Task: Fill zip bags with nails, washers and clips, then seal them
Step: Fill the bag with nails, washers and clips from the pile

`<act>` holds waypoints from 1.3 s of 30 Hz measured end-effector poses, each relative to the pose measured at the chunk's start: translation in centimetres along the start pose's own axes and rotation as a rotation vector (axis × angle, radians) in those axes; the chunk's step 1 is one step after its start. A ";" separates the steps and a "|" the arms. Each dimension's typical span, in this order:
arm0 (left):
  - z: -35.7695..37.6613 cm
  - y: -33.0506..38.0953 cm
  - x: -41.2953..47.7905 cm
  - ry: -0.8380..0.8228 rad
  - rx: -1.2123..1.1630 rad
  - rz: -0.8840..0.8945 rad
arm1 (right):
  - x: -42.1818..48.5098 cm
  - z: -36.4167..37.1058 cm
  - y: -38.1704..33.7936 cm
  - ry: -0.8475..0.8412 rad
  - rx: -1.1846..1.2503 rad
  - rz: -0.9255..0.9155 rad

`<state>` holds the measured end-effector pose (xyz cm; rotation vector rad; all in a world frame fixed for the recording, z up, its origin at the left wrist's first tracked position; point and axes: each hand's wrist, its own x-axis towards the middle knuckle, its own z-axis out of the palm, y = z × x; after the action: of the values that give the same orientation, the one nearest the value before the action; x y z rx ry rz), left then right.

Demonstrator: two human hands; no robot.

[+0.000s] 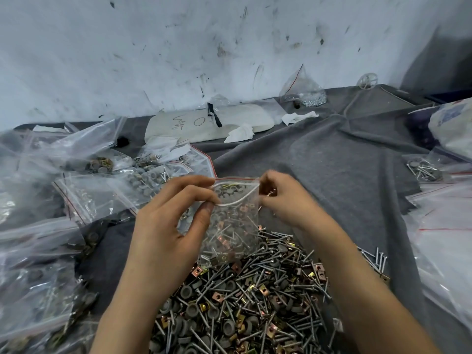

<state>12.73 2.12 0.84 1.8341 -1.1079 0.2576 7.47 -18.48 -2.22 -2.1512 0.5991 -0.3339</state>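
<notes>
**If a pinch slips, the open bag spills**

Because the left hand [163, 226] pinches the near lip of the small clear plastic zip bag [231, 226] and the right hand [283, 198] pinches the far corner of its red-lined mouth, the bag hangs between them, unsealed and partly filled. The right hand is blurred, so I cannot tell whether it also holds a loose piece. I judge that a weak pinch could tip the contents out, and that a nail lying across the zip track could stop the seal. Sharp points may also pierce the thin plastic. Below the hands lies the loose heap of steel nails, grey washers and copper clips [255, 302], on the grey felt cloth [344, 162].
</notes>
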 end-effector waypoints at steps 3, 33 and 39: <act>0.0 0.0 0.0 -0.004 -0.002 0.013 | -1.5 -1.7 -2.0 0.095 0.462 -0.160; -0.3 -0.5 0.0 0.023 -0.032 -0.014 | 0.4 3.4 1.7 -0.170 -0.220 0.035; -0.3 -0.3 0.0 0.017 -0.020 -0.014 | 0.1 4.4 1.4 -0.160 -0.230 0.018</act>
<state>13.05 2.41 0.75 1.8182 -1.0819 0.2523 9.05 -16.28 -6.00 -2.3638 0.5886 -0.0836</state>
